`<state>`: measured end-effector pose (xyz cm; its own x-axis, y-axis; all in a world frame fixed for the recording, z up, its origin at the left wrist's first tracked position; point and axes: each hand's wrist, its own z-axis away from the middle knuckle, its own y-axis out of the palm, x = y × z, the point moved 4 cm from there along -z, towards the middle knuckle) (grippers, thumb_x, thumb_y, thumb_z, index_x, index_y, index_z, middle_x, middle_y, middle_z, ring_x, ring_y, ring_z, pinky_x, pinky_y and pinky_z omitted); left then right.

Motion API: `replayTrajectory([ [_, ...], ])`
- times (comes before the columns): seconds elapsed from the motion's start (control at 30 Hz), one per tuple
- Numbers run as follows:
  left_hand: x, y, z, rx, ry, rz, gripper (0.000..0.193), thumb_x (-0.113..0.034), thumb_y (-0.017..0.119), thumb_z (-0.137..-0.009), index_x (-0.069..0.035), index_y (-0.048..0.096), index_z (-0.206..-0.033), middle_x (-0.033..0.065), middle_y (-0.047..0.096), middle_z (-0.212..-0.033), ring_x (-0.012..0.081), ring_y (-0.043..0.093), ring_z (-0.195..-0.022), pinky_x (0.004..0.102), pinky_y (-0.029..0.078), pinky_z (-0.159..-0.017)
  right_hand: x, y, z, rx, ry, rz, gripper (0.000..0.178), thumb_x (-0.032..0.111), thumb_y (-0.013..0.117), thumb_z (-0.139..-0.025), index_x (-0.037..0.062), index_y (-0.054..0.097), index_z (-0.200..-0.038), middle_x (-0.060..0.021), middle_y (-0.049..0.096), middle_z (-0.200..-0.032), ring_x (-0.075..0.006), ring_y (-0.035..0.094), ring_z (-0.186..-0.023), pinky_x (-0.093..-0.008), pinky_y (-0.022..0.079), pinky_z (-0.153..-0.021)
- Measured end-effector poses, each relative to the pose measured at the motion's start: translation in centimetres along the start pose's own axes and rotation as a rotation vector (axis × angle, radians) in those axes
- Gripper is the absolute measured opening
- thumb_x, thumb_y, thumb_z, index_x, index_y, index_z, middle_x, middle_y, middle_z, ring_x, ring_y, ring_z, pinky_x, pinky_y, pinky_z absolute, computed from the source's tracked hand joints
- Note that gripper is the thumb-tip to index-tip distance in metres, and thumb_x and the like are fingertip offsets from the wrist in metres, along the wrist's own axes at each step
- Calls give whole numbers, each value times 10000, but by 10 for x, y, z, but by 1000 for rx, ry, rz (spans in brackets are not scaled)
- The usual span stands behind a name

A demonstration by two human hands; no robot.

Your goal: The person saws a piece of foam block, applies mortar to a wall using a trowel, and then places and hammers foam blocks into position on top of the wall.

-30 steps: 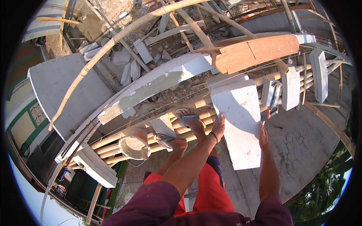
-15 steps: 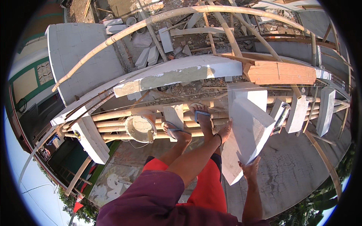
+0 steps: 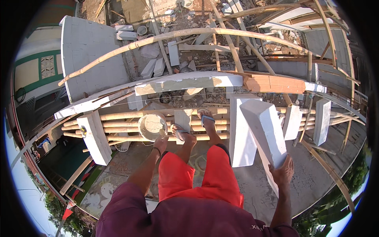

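Note:
My right hand point(image 3: 282, 170) grips the near end of a long white lightweight concrete block point(image 3: 265, 125), which lies tilted. It rests partly over another white block point(image 3: 241, 142) set across the bamboo poles point(image 3: 122, 129). To the left, my left hand point(image 3: 160, 143) is closed at the near right rim of a round bucket point(image 3: 140, 132) of grey-beige mortar point(image 3: 153, 125). What its fingers hold is hidden from me. My sandaled feet stand between the bucket and the blocks, one on a short board point(image 3: 182, 118) and the other on the poles.
Ahead runs a low block wall point(image 3: 189, 79) partly smeared with mortar, with a reddish brick section point(image 3: 274, 83) and a taut string. A curved bamboo rail point(image 3: 189, 32) crosses beyond it. More blocks point(image 3: 94, 138) lie across the poles at both sides. Ground shows far below the platform.
My left hand has left the tilted block and moved left to the bucket. The block has turned so its near end points more toward me, with my right hand still on it.

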<state>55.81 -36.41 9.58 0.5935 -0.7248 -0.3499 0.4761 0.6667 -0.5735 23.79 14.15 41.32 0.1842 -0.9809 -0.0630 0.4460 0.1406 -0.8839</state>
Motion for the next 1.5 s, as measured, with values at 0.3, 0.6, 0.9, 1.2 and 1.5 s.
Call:
replayTrajectory([
  [0.3,89,20,174,-290,-707,605,482,-463,573,-950,7,618,-855,242,624,-882,397,598,-860,474,454,-778,155,-117,-108,-149,-429,150,945,237,865,-684,-56,363,-1429,-271,542,-1321,-449,540,-1210,-523,449,-1023],
  [0.6,41,153,297,-277,-818,759,524,-512,480,-987,-16,642,-949,237,653,-1008,424,608,-1007,511,470,-862,393,-77,-203,-80,-826,304,946,311,842,-722,-85,350,-1426,-276,554,-1300,-431,569,-1191,-492,496,-992],
  [0.9,-34,280,345,-93,-835,860,426,-450,439,-1019,-77,636,-1078,210,626,-1124,428,594,-1040,497,470,-892,527,4,-200,79,-956,407,893,351,820,-757,-62,382,-1416,-301,528,-1354,-445,575,-1218,-492,496,-1015],
  [1.2,-71,309,348,-142,-1090,1179,565,-550,509,-948,-6,658,-944,267,662,-967,450,630,-946,516,467,-806,576,78,-180,110,-1074,394,900,348,836,-749,-76,389,-1406,-316,528,-1346,-469,568,-1208,-503,484,-1018],
  [1.5,-97,337,344,-147,-1161,1248,538,-538,529,-940,-12,626,-880,197,620,-812,323,613,-804,447,462,-751,586,131,-190,73,-1053,474,920,345,844,-739,-68,375,-1415,-311,530,-1331,-461,542,-1242,-498,448,-1057],
])
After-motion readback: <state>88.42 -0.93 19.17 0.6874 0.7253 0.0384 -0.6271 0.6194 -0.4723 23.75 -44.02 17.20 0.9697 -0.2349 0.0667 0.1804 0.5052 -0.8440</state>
